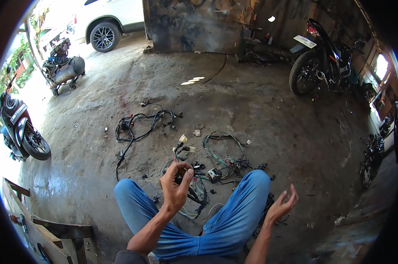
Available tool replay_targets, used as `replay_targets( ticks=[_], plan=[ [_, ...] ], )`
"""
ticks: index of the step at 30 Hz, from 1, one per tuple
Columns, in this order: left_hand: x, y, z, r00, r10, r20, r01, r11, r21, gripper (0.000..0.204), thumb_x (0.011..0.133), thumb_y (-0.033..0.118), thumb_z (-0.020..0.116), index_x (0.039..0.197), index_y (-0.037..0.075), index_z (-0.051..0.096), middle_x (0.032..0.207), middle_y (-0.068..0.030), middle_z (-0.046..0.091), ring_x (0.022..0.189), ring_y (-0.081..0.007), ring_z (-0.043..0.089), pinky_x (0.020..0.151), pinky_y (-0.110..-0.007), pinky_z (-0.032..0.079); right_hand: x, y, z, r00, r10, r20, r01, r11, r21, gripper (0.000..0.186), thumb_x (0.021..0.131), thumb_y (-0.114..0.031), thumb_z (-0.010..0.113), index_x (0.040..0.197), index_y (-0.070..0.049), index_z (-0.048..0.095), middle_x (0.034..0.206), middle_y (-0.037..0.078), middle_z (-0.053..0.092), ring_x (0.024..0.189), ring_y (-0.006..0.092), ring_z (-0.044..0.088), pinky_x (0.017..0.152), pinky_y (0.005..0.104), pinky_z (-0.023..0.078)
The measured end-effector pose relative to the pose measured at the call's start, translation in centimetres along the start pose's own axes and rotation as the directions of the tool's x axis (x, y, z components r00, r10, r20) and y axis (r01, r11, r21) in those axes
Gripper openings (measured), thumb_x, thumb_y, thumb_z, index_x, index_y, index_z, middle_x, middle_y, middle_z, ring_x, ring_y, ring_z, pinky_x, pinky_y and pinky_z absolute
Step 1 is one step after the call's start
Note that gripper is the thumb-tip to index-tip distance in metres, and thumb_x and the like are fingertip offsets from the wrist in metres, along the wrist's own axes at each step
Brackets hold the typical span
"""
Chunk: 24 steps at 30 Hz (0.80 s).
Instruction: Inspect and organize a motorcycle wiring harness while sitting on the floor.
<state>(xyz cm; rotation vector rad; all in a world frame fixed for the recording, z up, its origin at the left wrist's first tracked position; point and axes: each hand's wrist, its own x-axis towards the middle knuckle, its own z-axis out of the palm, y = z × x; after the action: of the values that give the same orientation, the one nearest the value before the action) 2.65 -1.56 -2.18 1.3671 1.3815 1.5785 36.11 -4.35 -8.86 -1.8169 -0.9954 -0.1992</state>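
Note:
My left hand (176, 182) is raised between my knees, its fingers curled and thumb pressed in around a wiring harness. Above the fist, wires end in a cream plug connector (182, 139) and a second pale connector (190, 149). Dark taped harness strands (198, 196) trail below the hand toward the ground. A small black-and-white part (215, 175) lies among the wires just right of it. Off to the right of my right knee, my right hand (283, 206) hovers with fingers apart, holding nothing.
A black wire loom (137, 118) and a green wire loop (206, 143) lie on the concrete floor ahead. Motorcycles stand at the left (25, 127) and far right (322, 61). An air compressor (67, 70), a white car (115, 22) and a wooden bench (62, 229) surround me.

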Motion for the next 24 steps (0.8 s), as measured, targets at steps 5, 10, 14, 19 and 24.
replay_targets(
  ticks=[5,10,14,19,24],
  plan=[
    [-0.3,0.9,1.1,0.952,0.304,0.031,-0.303,0.922,0.24,0.011,0.087,0.004,0.072,0.097,0.003,0.067,0.082,-0.0068,0.066,0.07,-0.0193,0.056,0.076,-0.032,0.042,0.7,-14.1,-0.2,0.685,-0.455,0.569,-0.108,0.709,0.697,0.037,0.099,-0.024,0.067,0.129,-0.002,0.062,0.131,0.015,0.06,0.121,0.0249,0.058,0.1,0.0375,0.049],
    [-1.0,0.9,0.7,0.946,0.317,0.07,-0.325,0.915,0.24,0.012,0.086,0.003,0.073,0.096,0.005,0.068,0.082,-0.0066,0.065,0.069,-0.0207,0.055,0.075,-0.032,0.04,-0.8,-18.3,2.1,0.306,-0.564,0.767,-0.055,0.793,0.606,0.027,0.092,-0.021,0.075,0.111,-0.002,0.07,0.115,0.01,0.067,0.105,0.023,0.066,0.087,0.0329,0.053],
    [-0.5,1.8,0.0,0.988,0.132,0.075,-0.143,0.975,0.171,0.013,0.087,0.003,0.072,0.099,0.001,0.067,0.082,-0.0062,0.063,0.066,-0.0159,0.056,0.068,-0.03,0.043,-2.4,-18.0,3.4,0.361,-0.669,0.649,0.146,0.728,0.67,0.017,0.087,-0.014,0.078,0.098,-0.003,0.071,0.098,0.009,0.064,0.089,0.0269,0.064,0.074,0.0364,0.051],
    [0.5,1.8,-1.6,0.922,-0.311,0.228,0.282,0.947,0.153,0.015,0.09,0.01,0.068,0.099,-0.001,0.066,0.081,-0.0006,0.061,0.072,-0.006,0.052,0.066,-0.025,0.044,-2.2,-18.4,4.2,0.242,-0.878,0.412,0.53,0.476,0.702,0.016,0.08,-0.013,0.079,0.093,-0.006,0.07,0.103,0.006,0.061,0.099,0.0239,0.059,0.088,0.0417,0.047],
    [1.8,-0.2,-3.3,0.75,-0.476,0.46,0.389,0.879,0.275,0.018,0.091,0.017,0.065,0.1,0.002,0.066,0.077,0.0012,0.06,0.062,-0.0053,0.052,0.054,-0.024,0.042,-2.6,-18.5,5.0,0.145,-0.938,0.314,0.579,0.338,0.742,0.016,0.077,-0.014,0.081,0.089,-0.009,0.072,0.103,0.001,0.061,0.104,0.0201,0.058,0.102,0.0468,0.041]
  ],
)
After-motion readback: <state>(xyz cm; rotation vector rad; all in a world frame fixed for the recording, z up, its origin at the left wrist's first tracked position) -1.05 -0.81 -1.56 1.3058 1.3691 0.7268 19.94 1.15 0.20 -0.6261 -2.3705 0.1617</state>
